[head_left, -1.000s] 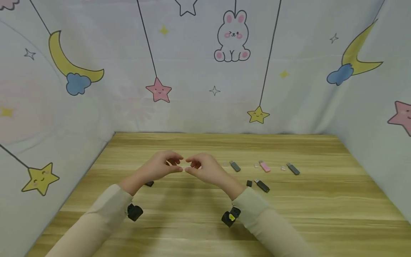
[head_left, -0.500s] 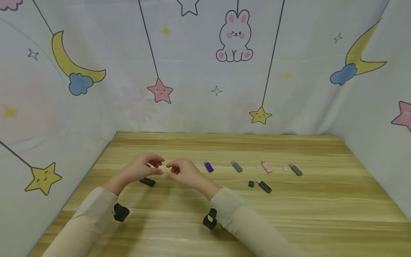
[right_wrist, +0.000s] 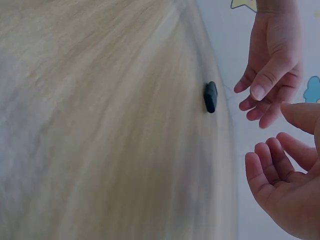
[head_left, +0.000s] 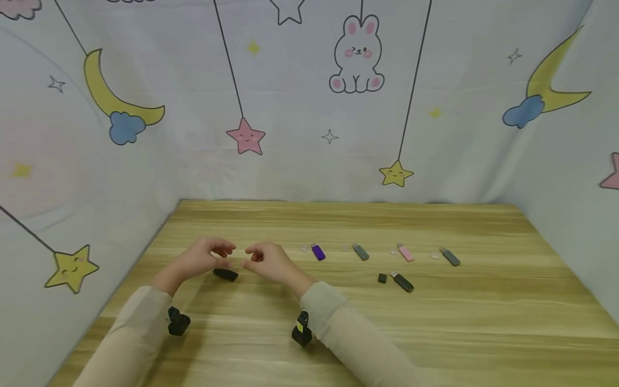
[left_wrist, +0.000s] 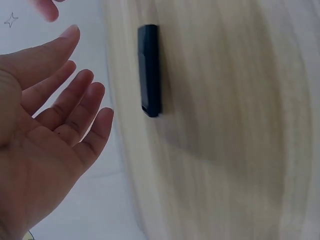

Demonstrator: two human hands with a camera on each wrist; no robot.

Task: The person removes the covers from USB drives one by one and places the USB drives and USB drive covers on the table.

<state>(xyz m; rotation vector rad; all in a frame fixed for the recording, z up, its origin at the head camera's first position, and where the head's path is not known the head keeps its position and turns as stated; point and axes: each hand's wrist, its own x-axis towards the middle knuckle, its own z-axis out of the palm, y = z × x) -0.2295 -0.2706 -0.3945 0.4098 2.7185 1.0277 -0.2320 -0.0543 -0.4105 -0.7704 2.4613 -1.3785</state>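
A black USB stick, its cap on, lies on the wooden table just below my left hand. That hand hovers with fingers loosely bent and nothing in them; the left wrist view shows its palm and the capped black stick apart from it. My right hand is held to the right of the stick, its fingers loosely curved and holding nothing. In the right wrist view both hands face each other, the left hand above and the right hand below, beside the black stick.
Right of the hands a row runs across the table: a purple USB stick, a grey one, a pink one and a dark grey one, each beside a clear cap. Nearer lie an uncapped black stick and its black cap.
Both hands have moved left together and drawn slightly apart. The purple stick and the capped black stick, covered or partly covered before, now show.
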